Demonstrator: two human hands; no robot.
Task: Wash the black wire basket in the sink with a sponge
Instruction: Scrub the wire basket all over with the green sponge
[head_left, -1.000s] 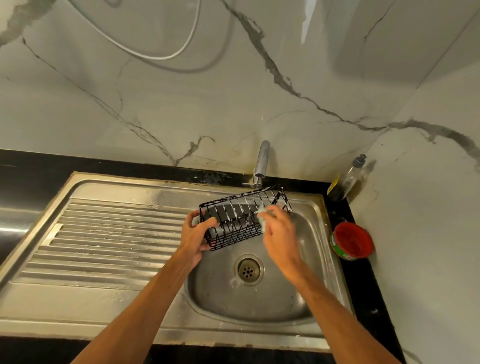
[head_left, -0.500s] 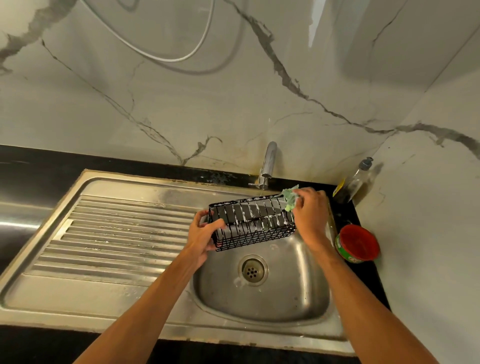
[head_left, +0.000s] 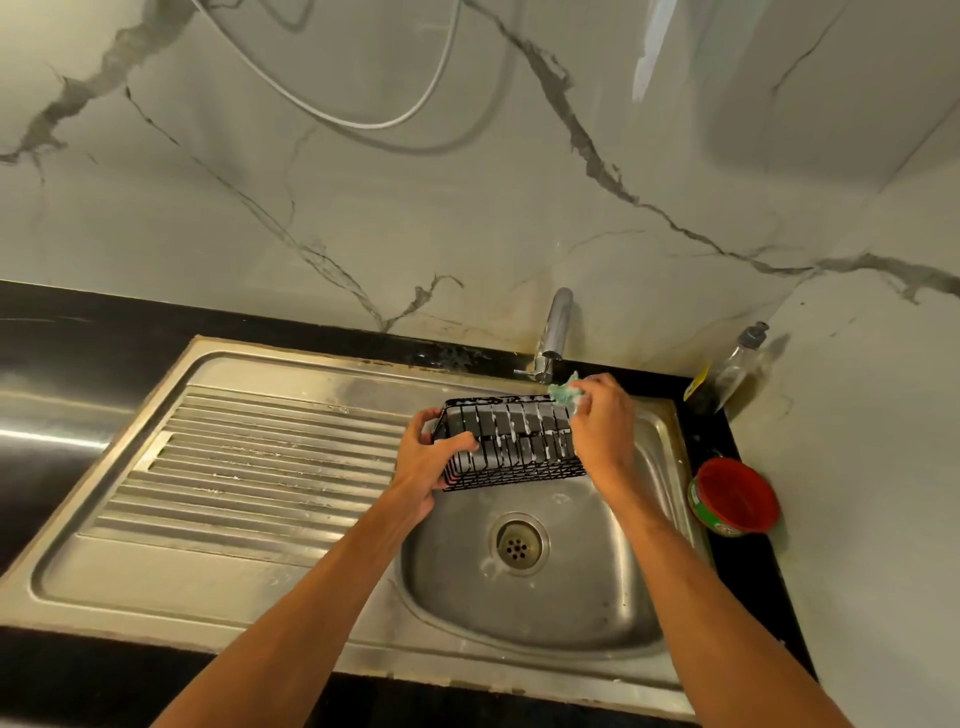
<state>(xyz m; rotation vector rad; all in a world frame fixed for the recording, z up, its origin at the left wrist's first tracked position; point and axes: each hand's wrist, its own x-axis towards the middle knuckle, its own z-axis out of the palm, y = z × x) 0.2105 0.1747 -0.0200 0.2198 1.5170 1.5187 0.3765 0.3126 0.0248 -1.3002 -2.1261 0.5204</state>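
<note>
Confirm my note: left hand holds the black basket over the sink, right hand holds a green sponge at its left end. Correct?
Wrong end: the head view shows the right hand with the sponge at the basket's right end, near the tap. The left hand does hold it over the sink.

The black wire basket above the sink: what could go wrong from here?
1. The black wire basket is streaked with white suds and the left hand grips only one end; it may slip into the steel sink basin.
2. The right hand pinches the small green sponge at the far corner, near the chrome tap; it may snag on the wires, or knuckles may hit the tap.
</note>
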